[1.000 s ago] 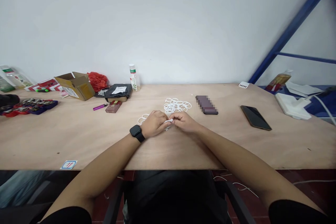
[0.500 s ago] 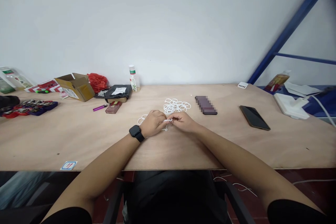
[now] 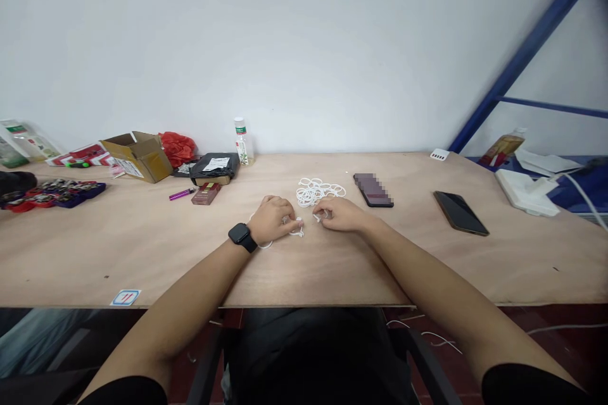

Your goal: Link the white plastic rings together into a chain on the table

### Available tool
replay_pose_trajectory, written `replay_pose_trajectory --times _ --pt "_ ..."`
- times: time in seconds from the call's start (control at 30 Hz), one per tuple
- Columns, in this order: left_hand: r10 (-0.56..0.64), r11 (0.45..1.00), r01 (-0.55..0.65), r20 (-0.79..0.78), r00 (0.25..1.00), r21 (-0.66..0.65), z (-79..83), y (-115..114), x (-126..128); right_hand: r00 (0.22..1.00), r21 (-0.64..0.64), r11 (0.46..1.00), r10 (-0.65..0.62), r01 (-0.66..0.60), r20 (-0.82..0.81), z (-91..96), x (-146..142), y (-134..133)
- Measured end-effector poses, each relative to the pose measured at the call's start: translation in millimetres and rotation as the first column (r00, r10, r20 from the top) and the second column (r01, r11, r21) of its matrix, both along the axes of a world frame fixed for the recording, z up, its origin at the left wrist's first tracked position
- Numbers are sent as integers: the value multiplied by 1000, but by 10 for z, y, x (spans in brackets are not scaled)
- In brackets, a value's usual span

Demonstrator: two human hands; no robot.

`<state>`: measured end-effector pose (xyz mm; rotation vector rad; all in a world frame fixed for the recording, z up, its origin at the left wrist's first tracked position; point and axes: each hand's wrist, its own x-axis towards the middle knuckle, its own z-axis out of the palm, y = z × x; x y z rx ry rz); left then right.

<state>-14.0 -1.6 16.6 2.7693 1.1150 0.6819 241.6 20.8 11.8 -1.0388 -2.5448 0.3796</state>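
Note:
My left hand (image 3: 274, 221), with a black watch on the wrist, is closed on a white cord loop (image 3: 297, 233), whose end shows below the thumb. Part of a white loop also peeks out under the wrist. To its right, my right hand (image 3: 341, 214) pinches another white loop (image 3: 316, 218) between thumb and fingertips. A gap separates the two hands. Just beyond them lies a loose pile of white loops (image 3: 314, 190) on the wooden table. How the loops in the left hand are joined is hidden by its fingers.
A pixelated phone (image 3: 373, 190) and a dark phone (image 3: 460, 212) lie to the right, with a white power adapter (image 3: 525, 193) farther over. On the left are a small dark red box (image 3: 206, 194), a purple pen-like item (image 3: 180, 194), a bottle (image 3: 242, 142) and an open carton (image 3: 137, 155).
My hands were together, both at one white loop. Now they are apart: the left has shifted slightly left, the right slightly right with a loop in its fingers.

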Motion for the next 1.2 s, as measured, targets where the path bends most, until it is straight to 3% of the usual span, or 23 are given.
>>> replay_pose_trajectory --times 0.17,0.27,0.37,0.5,0.6,0.83,1.0,1.2 --pt "-20 999 21 28 999 -26 0 -9 4 1000 2 1000 15 -16 26 -42 -72 -21" --pt "-21 999 22 35 999 -25 -21 -2 5 993 -26 1000 11 -14 -114 -60 -90 -24" --pt "-7 1000 7 66 998 6 -46 1 22 940 -147 989 -23 -29 -340 -72 -152 -58" --pt "-24 999 22 64 998 33 -68 -1 54 829 -398 899 -78 -181 -554 -101 -283 -137" --pt "-57 998 55 35 998 36 -73 -8 72 792 -468 847 -98 -251 -603 -112 -345 -185" --pt "-79 996 78 14 997 32 -64 -22 98 888 -271 958 -41 -95 -458 -40 -330 -225" --pt "-98 995 98 -8 995 33 -58 -35 113 917 -198 977 -7 -78 -399 -25 -323 -235" --pt "-116 992 117 -29 993 42 -34 -83 155 936 -7 998 54 -61 -347 -18 -342 -235"
